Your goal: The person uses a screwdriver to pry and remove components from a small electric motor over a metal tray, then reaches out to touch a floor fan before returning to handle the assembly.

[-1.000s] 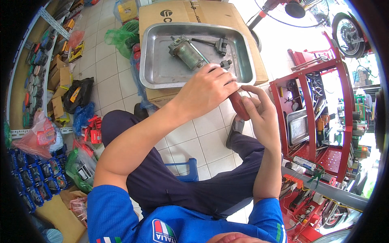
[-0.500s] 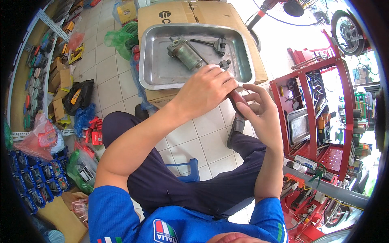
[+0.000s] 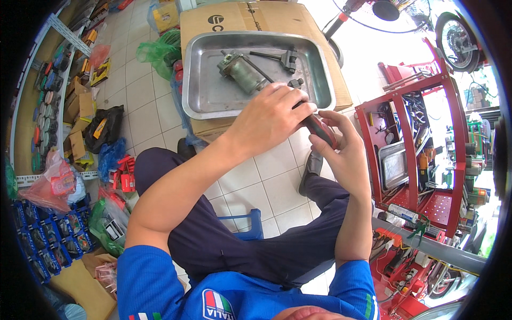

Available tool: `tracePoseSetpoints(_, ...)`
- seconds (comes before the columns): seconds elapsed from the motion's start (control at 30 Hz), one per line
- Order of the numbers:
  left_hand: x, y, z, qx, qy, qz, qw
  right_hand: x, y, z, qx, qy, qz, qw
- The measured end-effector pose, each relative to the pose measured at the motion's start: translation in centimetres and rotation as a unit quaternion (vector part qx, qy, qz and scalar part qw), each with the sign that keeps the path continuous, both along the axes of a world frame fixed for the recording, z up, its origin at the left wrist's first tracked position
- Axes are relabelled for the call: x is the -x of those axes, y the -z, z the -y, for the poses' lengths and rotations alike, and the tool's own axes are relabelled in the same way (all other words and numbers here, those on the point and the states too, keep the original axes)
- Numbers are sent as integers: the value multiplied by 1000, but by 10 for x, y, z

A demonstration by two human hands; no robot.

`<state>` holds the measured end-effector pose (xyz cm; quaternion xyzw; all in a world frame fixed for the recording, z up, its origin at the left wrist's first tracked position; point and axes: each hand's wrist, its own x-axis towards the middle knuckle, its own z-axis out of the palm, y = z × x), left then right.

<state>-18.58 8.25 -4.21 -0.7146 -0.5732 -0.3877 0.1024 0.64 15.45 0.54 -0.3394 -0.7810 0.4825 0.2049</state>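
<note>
A screwdriver with a red and black handle slants over the near right rim of the metal tray. Its thin dark shaft reaches along a worn cylindrical metal motor that lies in the tray. My left hand is closed around the front of the handle and hides part of the shaft. At the handle's rear end, my right hand grips with thumb and fingers. A dark T-shaped puller tool rests behind the motor, and a small dark bolt-like piece sits just past my left fingers.
The tray stands on a cardboard box. A red tool rack is at the right, with a fan and a motorcycle wheel beyond. Shelves and bagged goods line the left. A blue stool shows between my legs.
The screwdriver's handle has turned, and its rear end has swung slightly right and away from me. The motor has shifted a little to the left. Both hands keep their hold.
</note>
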Motion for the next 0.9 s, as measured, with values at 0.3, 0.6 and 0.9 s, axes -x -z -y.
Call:
tracePoseSetpoints(0.3, 2, -1, 4, 11, -7, -17, 1000, 4, -4, 2, 54, -7, -14, 998)
tracePoseSetpoints(0.6, 1, 1, 3, 21, -18, -14, 1000, 2, -1, 1, 7, -7, -5, 1000)
tracePoseSetpoints(0.9, 3, 3, 4, 18, -5, -34, 999, 5, -8, 3, 115, 14, -42, 992)
